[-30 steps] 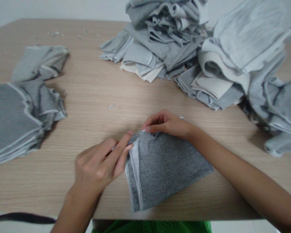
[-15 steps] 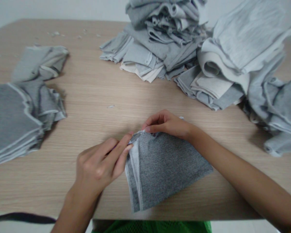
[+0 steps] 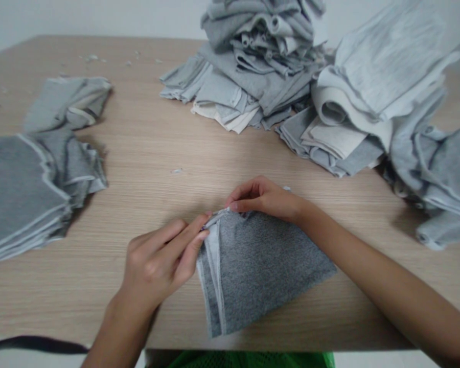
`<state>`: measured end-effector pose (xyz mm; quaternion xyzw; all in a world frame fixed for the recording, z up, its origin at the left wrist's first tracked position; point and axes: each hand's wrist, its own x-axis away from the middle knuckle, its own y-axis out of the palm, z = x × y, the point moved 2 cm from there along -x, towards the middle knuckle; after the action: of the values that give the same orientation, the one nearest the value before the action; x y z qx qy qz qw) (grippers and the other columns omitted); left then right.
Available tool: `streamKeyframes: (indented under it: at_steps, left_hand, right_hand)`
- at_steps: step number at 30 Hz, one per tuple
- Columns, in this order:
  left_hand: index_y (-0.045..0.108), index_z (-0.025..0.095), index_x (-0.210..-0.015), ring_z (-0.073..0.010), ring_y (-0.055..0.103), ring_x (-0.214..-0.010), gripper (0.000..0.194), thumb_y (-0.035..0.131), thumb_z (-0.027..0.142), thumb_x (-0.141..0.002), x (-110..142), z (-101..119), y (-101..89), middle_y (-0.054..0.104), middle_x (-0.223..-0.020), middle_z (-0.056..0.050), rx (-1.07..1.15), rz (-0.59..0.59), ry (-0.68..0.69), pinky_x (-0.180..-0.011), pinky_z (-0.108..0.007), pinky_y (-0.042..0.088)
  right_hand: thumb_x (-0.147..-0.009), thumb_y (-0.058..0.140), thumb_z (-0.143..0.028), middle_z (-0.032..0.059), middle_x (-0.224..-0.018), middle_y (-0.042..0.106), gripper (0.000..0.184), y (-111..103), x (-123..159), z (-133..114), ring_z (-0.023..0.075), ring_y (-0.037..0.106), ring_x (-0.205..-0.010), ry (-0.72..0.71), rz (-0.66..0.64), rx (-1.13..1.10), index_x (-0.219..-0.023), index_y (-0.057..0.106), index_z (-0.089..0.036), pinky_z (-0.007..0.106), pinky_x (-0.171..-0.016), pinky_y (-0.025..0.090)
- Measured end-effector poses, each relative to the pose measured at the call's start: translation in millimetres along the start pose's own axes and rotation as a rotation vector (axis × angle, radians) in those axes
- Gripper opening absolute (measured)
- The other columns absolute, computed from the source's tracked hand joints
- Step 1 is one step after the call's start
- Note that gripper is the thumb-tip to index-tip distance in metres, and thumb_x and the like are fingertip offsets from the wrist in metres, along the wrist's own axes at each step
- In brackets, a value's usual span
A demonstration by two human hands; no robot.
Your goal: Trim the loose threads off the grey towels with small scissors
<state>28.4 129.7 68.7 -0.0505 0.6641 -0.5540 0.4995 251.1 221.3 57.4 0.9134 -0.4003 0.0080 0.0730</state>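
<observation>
A folded grey fabric piece (image 3: 268, 271) with pale seamed edges lies on the table in front of me. My right hand (image 3: 258, 197) reaches over it and pinches its top left corner between thumb and fingertips. My left hand (image 3: 164, 255) is closed at the left of that corner, with thumb and index finger pressed close together. A thin greyish strip runs from its fingertips to the pinched corner, and a small dark purple glint shows between the fingers. Whether this is a slim tool or the cloth's edge I cannot tell.
Stacked grey panels (image 3: 19, 179) with white edging lie at the left, a folded grey bundle (image 3: 67, 102) behind them. A tall heap of grey cloth (image 3: 256, 71) stands at the back, with lighter fabric (image 3: 391, 61) and more grey pieces (image 3: 452, 174) on the right. Lint scraps (image 3: 92, 58) dot the wooden table.
My left fingers have closed slightly, and the gap in the greyish strip beside the corner has narrowed. My right hand keeps its pinch. The whole view has shifted slightly.
</observation>
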Motion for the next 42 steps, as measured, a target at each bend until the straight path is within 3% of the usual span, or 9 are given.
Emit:
streamKeyframes:
  at_steps: [27,42]
  left_hand:
    - [0.066,0.012,-0.124,-0.0118,0.059,-0.057,0.043,0.077,0.015,-0.083,-3.0,5.2,-3.8,0.067,-0.076,-0.001,-0.238,0.018,0.154,-0.054,-0.03,0.047]
    - [0.065,0.012,-0.125,-0.0112,0.058,-0.057,0.04,0.074,0.014,-0.086,-5.3,6.2,-2.6,0.066,-0.075,0.0,-0.229,-0.02,0.137,-0.053,-0.03,0.045]
  right_hand:
    - [-0.072,0.083,-0.042,0.0013,-0.072,0.071,0.03,-0.1,-1.8,0.7,0.0121,0.06,-0.067,-0.009,-0.013,0.007,-0.08,0.076,-0.013,0.025,-0.065,0.046]
    - [-0.07,0.083,-0.044,0.001,-0.071,0.07,0.033,0.6,-1.6,0.7,0.012,0.059,-0.066,-0.001,-0.006,0.012,-0.08,0.076,-0.013,0.026,-0.065,0.046]
